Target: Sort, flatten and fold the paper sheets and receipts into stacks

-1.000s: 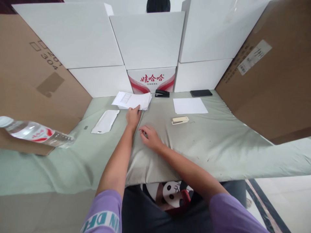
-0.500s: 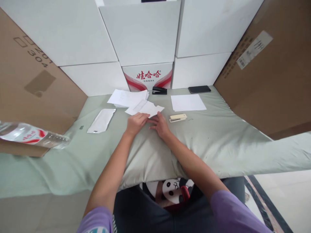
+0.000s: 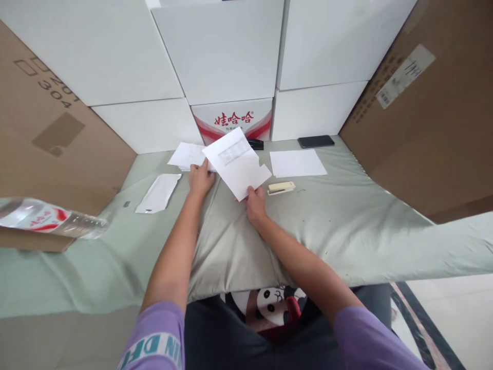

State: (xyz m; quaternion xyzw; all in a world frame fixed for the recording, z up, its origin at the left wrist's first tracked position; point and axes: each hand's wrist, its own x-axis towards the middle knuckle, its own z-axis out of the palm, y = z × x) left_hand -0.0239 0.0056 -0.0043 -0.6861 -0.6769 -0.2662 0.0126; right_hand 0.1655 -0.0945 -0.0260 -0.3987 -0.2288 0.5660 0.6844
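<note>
Your right hand (image 3: 254, 203) pinches the lower corner of a few white sheets (image 3: 235, 162), and your left hand (image 3: 200, 178) grips their left edge, lifting them off the green cloth (image 3: 346, 216). Behind them the paper pile (image 3: 185, 155) awaits handling. The cream stapler (image 3: 282, 188) lies untouched just right of your right hand, so nothing looks fastened yet. One blank sheet (image 3: 298, 163) lies beyond it.
</note>
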